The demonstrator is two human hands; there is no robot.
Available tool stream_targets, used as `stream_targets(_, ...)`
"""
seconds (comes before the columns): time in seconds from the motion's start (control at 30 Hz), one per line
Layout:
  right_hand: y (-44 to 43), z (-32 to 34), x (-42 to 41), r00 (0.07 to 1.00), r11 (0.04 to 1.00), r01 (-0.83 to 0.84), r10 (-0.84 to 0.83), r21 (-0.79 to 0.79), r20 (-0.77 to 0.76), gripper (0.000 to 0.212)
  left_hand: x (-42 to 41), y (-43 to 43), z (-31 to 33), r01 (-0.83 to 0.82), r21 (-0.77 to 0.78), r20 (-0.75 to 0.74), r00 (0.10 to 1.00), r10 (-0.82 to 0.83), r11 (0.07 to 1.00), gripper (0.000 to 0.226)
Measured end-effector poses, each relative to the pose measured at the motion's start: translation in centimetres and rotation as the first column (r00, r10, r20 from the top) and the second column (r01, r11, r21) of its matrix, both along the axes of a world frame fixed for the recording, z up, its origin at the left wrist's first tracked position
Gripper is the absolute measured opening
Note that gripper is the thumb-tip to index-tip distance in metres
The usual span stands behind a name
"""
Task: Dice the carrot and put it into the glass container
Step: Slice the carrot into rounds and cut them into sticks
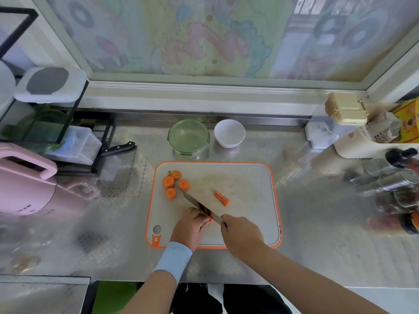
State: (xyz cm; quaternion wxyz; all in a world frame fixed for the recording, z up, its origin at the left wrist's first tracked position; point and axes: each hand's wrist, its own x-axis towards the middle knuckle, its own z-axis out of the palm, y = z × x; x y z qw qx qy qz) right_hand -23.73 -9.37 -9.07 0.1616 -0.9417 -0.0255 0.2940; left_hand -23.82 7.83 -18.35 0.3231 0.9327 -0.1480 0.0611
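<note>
A grey cutting board (244, 177) with an orange rim lies on the steel counter. Several thick carrot rounds (174, 184) sit at its far left, and a bundle of carrot sticks (222, 198) lies near the middle. My left hand (191, 225) curls over a small carrot piece (210, 220) at the board's near edge, mostly hiding it. My right hand (242, 234) grips the handle of a knife (199, 205), whose blade slants up to the left and rests against the left fingers. The green-rimmed glass container (188, 137) stands empty behind the board.
A white bowl (229, 133) stands right of the container. A pink appliance (25, 184) and a rack with a second knife (118, 148) are at the left. Bottles and shakers (394, 186) and plastic boxes (333, 123) crowd the right side.
</note>
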Motion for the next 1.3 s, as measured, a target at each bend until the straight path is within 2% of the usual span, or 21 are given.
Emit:
stream_targets(0.13,0.2,0.1,-0.3,1.0,0.999,-0.008,0.009,-0.034,0.007,0.02,0.0,-0.1,-0.1,-0.001,-0.009,0.042,0.999,0.001,1.0,0.023)
stream_targets(0.3,0.6,0.1,-0.8,0.999,0.997,-0.034,0.035,-0.068,0.011,0.017,0.3,0.1,-0.7,0.026,0.003,0.064,0.998,-0.026,1.0,0.02)
stream_targets(0.6,0.5,0.3,-1.2,0.996,0.991,-0.089,0.09,-0.104,0.005,0.025,0.4,0.1,-0.9,0.024,0.011,0.113,0.993,-0.025,1.0,0.023)
stream_targets(0.93,0.3,0.0,0.1,0.994,0.99,-0.09,0.084,-0.107,-0.066,0.032,0.5,0.0,-0.6,0.0,0.002,0.082,0.997,0.0,1.0,0.024)
stream_targets(1.3,1.3,-1.5,0.8,0.993,0.989,-0.107,0.102,-0.1,-0.055,0.033,0.5,0.3,-1.1,0.015,0.0,0.061,0.998,-0.015,1.0,0.019)
